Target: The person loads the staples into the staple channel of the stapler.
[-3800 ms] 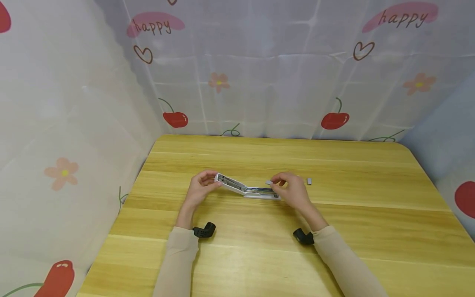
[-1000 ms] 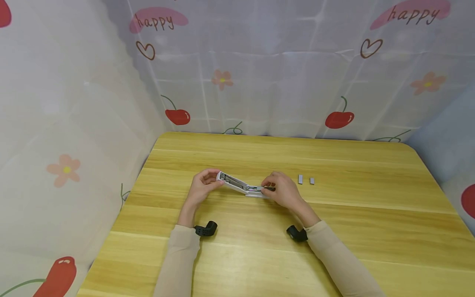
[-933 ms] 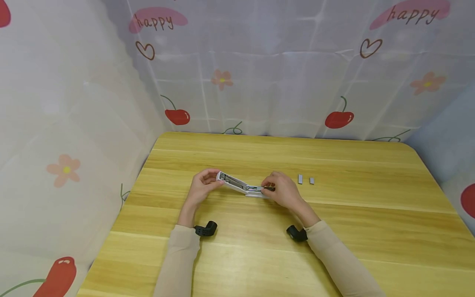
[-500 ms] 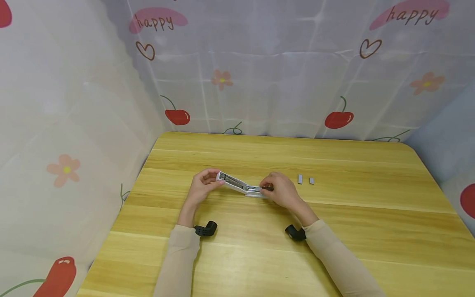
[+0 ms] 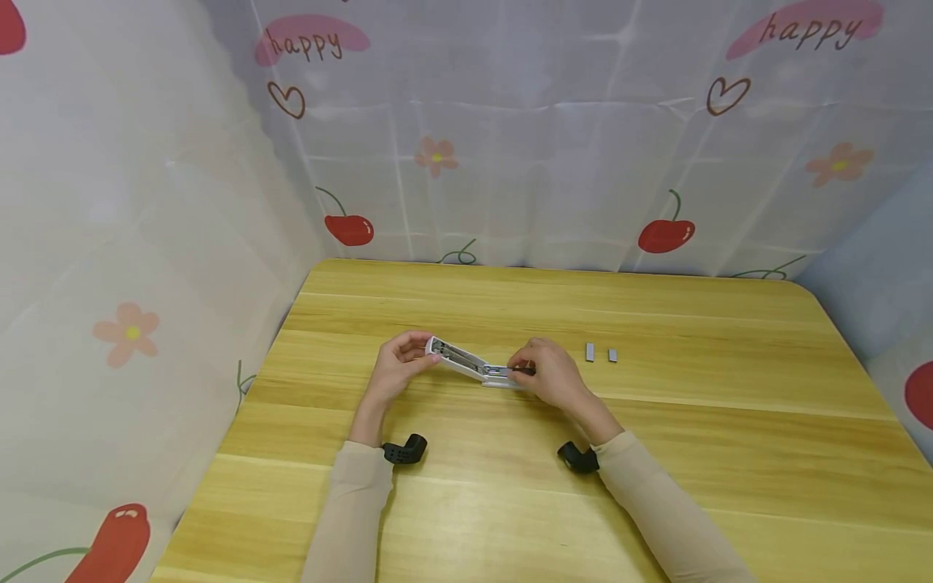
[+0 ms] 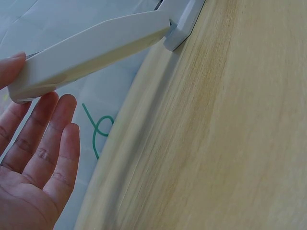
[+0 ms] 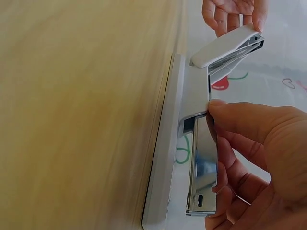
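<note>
A white stapler [image 5: 461,362] is opened wide in the middle of the table, its upper arm raised to the left. My left hand [image 5: 396,366] holds the end of that arm between thumb and fingertips; the other fingers extend below it in the left wrist view. Over the metal magazine [image 7: 205,153], my right hand [image 5: 555,374] pinches a grey staple strip [image 5: 500,372] with thumb and fingers. The fingers hide most of the strip. In the right wrist view the thumb lies on the magazine's edge, with the white base [image 7: 165,158] alongside.
Two small grey staple strips [image 5: 590,352] lie on the wooden table [image 5: 481,502], right of my right hand. A printed curtain [image 5: 539,178] hangs behind the table's far edge and along the left side. Each wrist wears a black camera.
Earlier my right hand held a staple strip above the stapler's right end. It came down to the magazine and has edged left over the last second. The left hand keeps its hold.
</note>
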A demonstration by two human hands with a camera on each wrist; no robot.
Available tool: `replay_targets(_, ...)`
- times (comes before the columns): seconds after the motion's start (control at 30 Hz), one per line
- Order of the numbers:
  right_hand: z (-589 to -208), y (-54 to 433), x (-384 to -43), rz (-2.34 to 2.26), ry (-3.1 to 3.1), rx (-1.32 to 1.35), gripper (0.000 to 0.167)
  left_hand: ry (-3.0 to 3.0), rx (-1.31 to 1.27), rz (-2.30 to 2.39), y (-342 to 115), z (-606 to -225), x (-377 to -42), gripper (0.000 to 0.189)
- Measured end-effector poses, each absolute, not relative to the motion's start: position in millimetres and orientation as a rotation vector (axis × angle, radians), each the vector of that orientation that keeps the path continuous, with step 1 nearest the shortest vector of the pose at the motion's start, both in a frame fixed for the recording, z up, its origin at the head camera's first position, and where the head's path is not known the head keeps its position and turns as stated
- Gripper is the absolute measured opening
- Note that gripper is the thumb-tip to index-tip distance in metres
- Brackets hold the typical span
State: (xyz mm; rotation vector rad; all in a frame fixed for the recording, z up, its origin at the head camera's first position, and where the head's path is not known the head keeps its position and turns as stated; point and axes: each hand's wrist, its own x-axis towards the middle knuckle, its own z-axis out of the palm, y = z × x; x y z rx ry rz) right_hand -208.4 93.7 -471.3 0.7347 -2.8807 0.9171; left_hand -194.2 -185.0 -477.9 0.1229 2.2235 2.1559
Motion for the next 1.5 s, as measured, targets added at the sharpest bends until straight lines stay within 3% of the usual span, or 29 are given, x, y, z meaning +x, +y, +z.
replay_targets(0.7,-464.8,108.7,-202.5,1.028,-2.87,0.631,0.021,2.224,0.116,2.143,-183.3,-473.9,-193.2,0.039)
replay_targets(1.5,-466.8,213.4,-216.5,1.055,-2.72,0.041,0.027,2.233,0.132,2.141,-184.7,-476.9,-193.0,0.039)
